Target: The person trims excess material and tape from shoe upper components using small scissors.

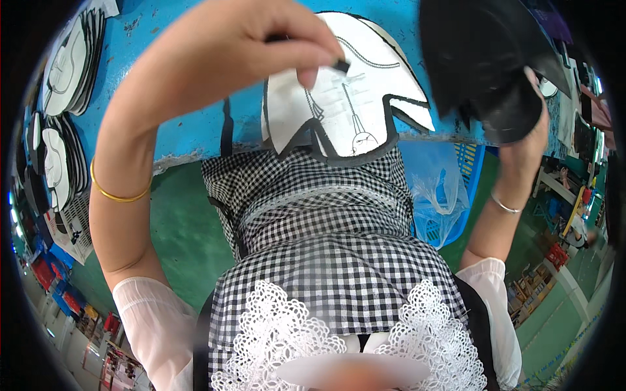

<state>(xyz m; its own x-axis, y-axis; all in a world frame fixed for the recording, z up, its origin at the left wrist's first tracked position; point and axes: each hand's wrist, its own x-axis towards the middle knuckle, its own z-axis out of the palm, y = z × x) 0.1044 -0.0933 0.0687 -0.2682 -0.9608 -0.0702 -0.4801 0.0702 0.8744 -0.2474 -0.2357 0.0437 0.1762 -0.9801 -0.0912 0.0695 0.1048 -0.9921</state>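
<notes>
Holding a black sheet at two o'clock, the right hand likely leaves room; the left hand pinches a black bit.

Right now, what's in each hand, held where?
Right hand: black sheet, by its lower right edge. Left hand: small black piece, exact hold unclear.
</notes>
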